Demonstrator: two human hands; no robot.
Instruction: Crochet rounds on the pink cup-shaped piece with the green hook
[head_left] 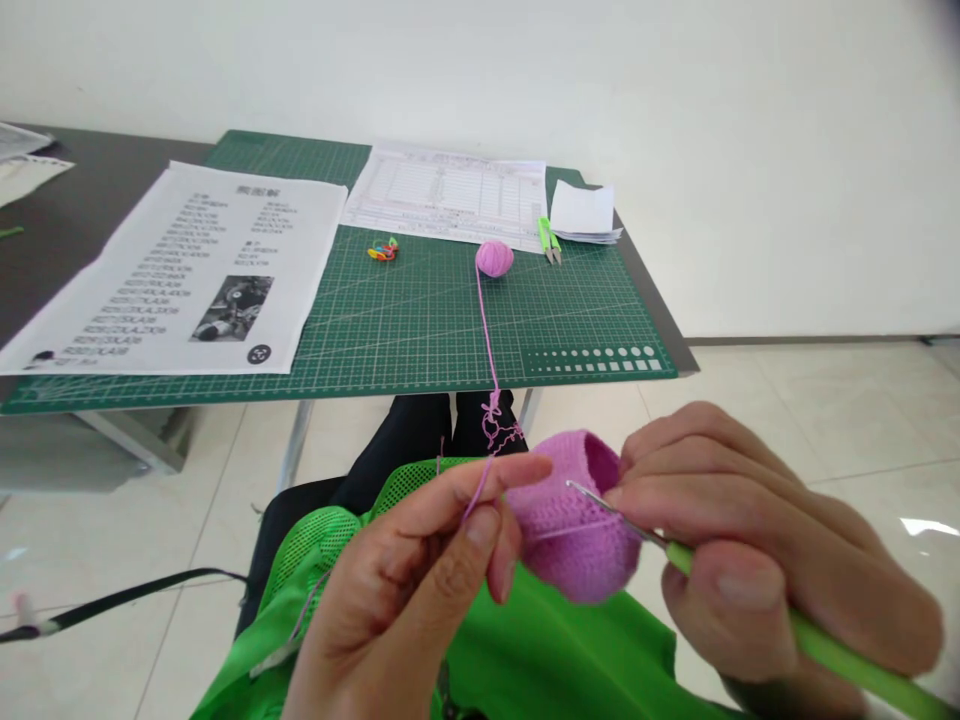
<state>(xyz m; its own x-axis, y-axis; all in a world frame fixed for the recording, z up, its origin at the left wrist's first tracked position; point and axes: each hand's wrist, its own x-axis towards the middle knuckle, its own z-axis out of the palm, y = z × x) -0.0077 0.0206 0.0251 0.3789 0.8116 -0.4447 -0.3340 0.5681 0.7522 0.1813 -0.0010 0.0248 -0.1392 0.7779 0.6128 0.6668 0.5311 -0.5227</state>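
Hook (680, 557) gripped in right hand (765, 530), long axis slanted up-left towards left hand (420, 590). Crocheted piece (577, 560) held between hands, pinched at left fingertips, hook tip over it. Yarn (486, 325) draped across left forefinger.

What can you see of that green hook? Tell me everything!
The crochet hook has a thin, shiny shaft that looks like metal, ending in a small hooked tip, and a light green handle that leaves the picture. The right hand grips it between thumb and fingers. It slants, tip up and leftward, in front of the pink crocheted piece; I can't tell if they touch.
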